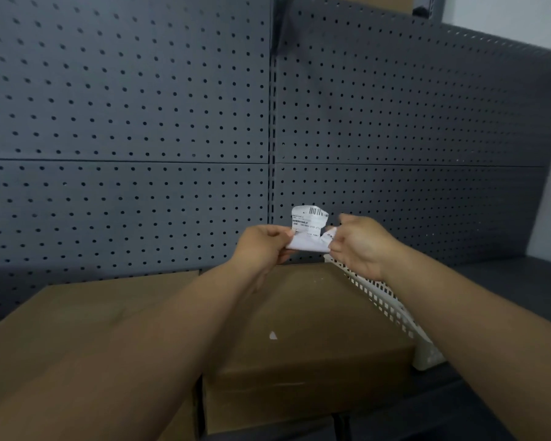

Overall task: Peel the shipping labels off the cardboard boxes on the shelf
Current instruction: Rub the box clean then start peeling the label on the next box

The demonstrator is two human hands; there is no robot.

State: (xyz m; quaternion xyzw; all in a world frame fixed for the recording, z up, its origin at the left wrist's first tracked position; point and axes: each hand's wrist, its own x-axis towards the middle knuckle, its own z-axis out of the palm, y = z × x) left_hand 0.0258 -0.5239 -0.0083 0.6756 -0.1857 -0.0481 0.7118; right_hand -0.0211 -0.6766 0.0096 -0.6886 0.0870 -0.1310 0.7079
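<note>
Reference item: the cardboard box (315,329) lying flat directly below my forearms. All positions below are given relative to it.

1. The shipping label (309,222) is off the box and held in the air above the box's far edge, clear of the cardboard. It is creased and partly folded. Its upper part shows the printed side with 1 barcode, and its lower part shows plain white paper.
2. My left hand (261,246) pinches the label's left edge between thumb and fingers.
3. My right hand (360,246) pinches the label's lower right corner with the fingers curled. The 2 hands are close together, separated only by the label that both grip.
4. 1 small white scrap (272,335) lies on the box's top face, near its centre.
5. A second cardboard box (77,313) sits just beside the reference box, on its left. My left forearm crosses above the gap between the 2 boxes.
6. A white perforated basket (392,307) runs along the box's right side. I cannot tell whether the 2 touch.
7. The dark shelf deck (490,281) extends to the right of the box, beyond the basket.
8. A grey pegboard panel (124,106) rises behind the box, and 1 slotted upright (271,122) divides it above the box's far left corner.
</note>
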